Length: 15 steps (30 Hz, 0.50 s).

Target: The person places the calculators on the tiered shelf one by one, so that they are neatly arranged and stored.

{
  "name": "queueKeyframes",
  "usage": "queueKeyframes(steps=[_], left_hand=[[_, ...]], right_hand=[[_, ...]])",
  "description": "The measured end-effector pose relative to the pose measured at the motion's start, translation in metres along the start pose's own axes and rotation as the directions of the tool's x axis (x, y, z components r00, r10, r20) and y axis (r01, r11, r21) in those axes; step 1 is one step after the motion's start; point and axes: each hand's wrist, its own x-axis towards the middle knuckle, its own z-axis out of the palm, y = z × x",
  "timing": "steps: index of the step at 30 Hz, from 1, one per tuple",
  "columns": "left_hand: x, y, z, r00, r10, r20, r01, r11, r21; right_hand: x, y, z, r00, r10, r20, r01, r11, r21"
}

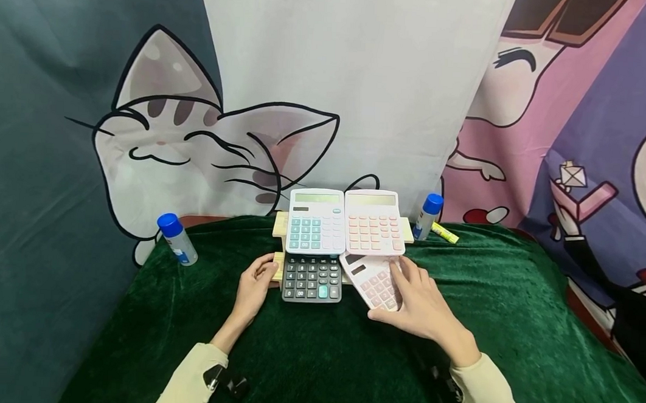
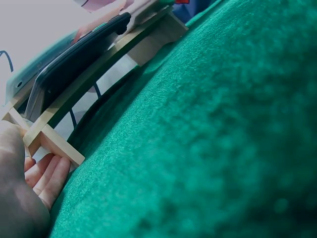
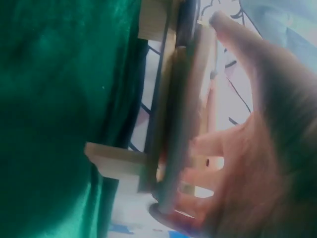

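A wooden stepped stand (image 2: 54,106) carries calculators on two levels. The upper level has a white-and-teal calculator (image 1: 315,222) beside a white-and-pink one (image 1: 373,222). Below them a black calculator (image 1: 312,280) leans at the left. To its right a pink calculator (image 1: 376,283) sits tilted, its top edge near the upper pink one. My right hand (image 1: 419,301) grips this tilted calculator, thumb near its lower edge and fingers over its right side. At the stand's left end my left hand (image 1: 254,286) holds the wood, its fingers curled around the end piece in the left wrist view.
A blue-capped bottle (image 1: 178,239) stands at the left on the green velvet cloth (image 1: 315,359). Another blue-capped bottle (image 1: 427,217) and a yellow tube (image 1: 444,233) are behind the stand's right end. A cartoon-printed curtain (image 1: 351,75) hangs behind.
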Motion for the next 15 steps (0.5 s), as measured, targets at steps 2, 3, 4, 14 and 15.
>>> queueKeyframes(steps=[2, 3, 4, 14, 15], left_hand=[[0.0, 0.0, -0.001, 1.0, -0.002, -0.004, 0.002, 1.0, 0.005], [0.0, 0.0, -0.001, 1.0, -0.004, -0.004, 0.004, 1.0, 0.004], [0.0, 0.0, -0.001, 1.0, -0.007, -0.004, 0.007, 1.0, 0.002], [-0.013, 0.031, 0.002, 1.0, -0.026, 0.016, 0.026, 0.999, 0.021], [-0.013, 0.032, 0.002, 0.999, -0.029, 0.015, 0.029, 0.999, 0.023]], right_hand=[[-0.001, 0.0, -0.002, 1.0, -0.019, 0.021, 0.019, 1.0, 0.008], [-0.001, 0.0, -0.002, 0.999, -0.03, 0.03, 0.029, 1.0, 0.01], [-0.001, 0.0, -0.003, 0.999, -0.04, 0.036, 0.04, 0.999, 0.008], [0.0, 0.0, -0.001, 0.997, -0.08, -0.021, 0.08, 0.997, -0.001], [0.001, 0.0, 0.0, 0.996, -0.083, -0.035, 0.083, 0.997, -0.008]])
